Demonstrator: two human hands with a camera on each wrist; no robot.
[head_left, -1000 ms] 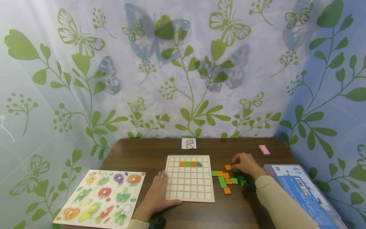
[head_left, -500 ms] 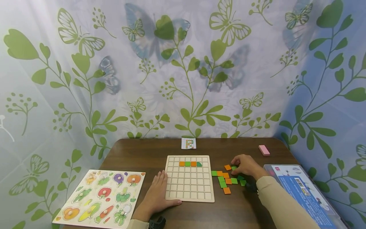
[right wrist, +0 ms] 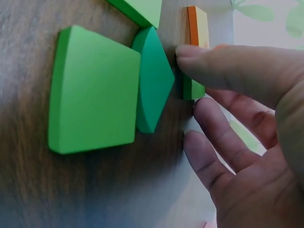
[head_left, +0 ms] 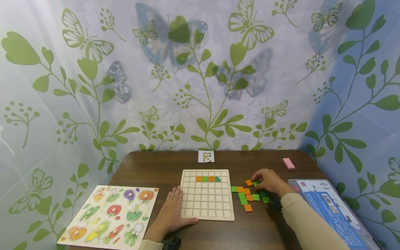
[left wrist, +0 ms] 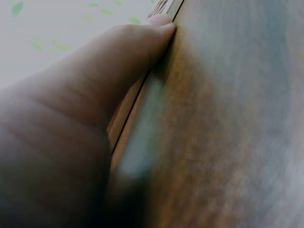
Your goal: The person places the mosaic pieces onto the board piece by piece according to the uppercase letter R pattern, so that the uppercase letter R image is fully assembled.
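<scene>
- Desk (head_left: 237, 232) of dark brown fills the lower middle of the frame; a leaf-and-butterfly curtain (head_left: 200, 90) hangs behind it.
- Left hand (head_left: 170, 212), lower centre, rests against a pale grid board (head_left: 206, 198); its fingers lie straight along the left edge, its thumb spread away from them at the near corner.
- Right hand (head_left: 271, 181), right of centre, pinches a green tile (head_left: 256, 183) between thumb and fingers; whether the piece is off the surface cannot be told.
- Four pieces sit in a row near the board's top; orange square (head_left: 198, 179), green square (head_left: 205, 179), second orange square (head_left: 211, 179) and rounded teal piece (head_left: 217, 179).
- Loose tiles (head_left: 242, 196) in green and orange lie scattered between board and right hand; an orange tile (head_left: 248, 182) lies just beside the pinched one.
- Printed card (head_left: 206, 156) lies top centre of the surface; pink block (head_left: 289, 164) upper right; clear case (head_left: 334, 211) lower right; vegetable puzzle (head_left: 106, 227) lower left.
</scene>
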